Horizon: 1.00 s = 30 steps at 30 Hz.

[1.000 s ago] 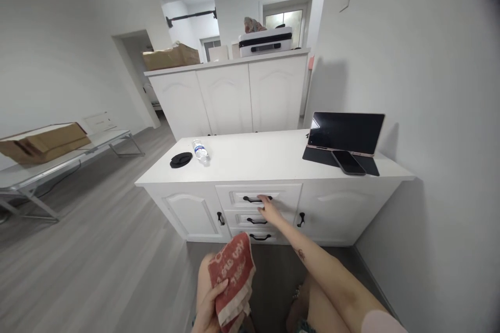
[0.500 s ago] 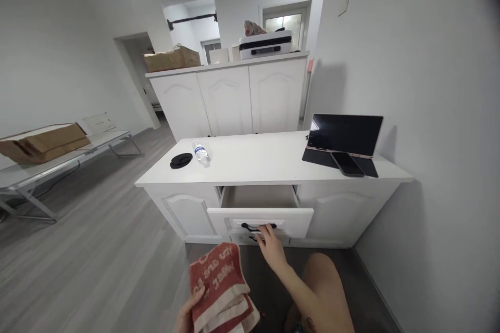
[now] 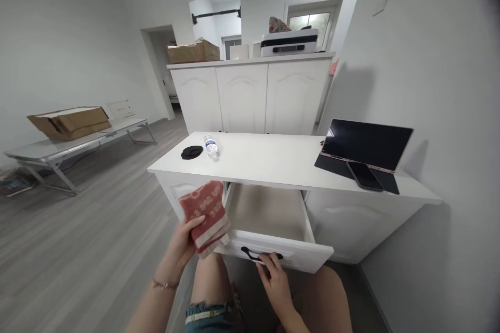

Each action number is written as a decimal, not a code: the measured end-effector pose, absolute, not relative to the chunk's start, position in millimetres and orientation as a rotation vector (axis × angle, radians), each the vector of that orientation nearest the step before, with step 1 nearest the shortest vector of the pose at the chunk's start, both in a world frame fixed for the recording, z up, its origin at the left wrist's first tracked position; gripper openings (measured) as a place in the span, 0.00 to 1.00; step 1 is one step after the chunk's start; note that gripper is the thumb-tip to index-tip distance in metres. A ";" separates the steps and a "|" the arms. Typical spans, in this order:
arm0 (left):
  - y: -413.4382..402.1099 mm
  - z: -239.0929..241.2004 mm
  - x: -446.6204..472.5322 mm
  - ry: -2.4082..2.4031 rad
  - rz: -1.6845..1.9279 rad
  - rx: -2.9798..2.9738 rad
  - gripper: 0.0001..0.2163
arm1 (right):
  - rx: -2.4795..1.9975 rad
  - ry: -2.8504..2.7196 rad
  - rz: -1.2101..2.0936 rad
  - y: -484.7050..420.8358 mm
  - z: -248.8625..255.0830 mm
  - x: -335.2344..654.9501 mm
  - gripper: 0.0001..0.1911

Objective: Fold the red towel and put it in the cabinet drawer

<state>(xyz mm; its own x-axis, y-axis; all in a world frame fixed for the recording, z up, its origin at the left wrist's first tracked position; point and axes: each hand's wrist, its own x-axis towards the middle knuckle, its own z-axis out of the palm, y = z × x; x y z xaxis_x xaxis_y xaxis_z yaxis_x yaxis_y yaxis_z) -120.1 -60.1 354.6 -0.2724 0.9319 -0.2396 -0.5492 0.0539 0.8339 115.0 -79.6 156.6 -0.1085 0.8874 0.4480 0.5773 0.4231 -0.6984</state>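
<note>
Left hand grips a folded red towel standing upright; right hand hooks the open drawer's handle.

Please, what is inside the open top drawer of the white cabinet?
The open drawer shows only its bare beige bottom. The countertop covers its back part, and the folded red towel in the left hand hides the near left corner. The right hand holds the drawer handle.

Red towel with white lettering; white drawer.
</note>
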 end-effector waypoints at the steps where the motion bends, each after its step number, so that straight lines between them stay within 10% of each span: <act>1: -44.5 359.5 -115.9 1.059 1.501 0.569 0.19 | -1.255 -1.796 0.455 -81.4 156.9 114.6 0.13; 13: 85.9 320.8 -65.1 1.709 0.505 1.649 0.11 | -1.250 -1.809 0.549 -90.7 159.3 117.5 0.12; 19: 76.1 282.5 -23.9 1.187 -0.110 1.745 0.14 | -1.251 -1.804 0.576 -89.8 157.7 117.6 0.12; 30: 81.1 237.7 4.2 1.289 -0.356 1.828 0.24 | -1.244 -1.800 0.597 -86.7 148.9 118.9 0.12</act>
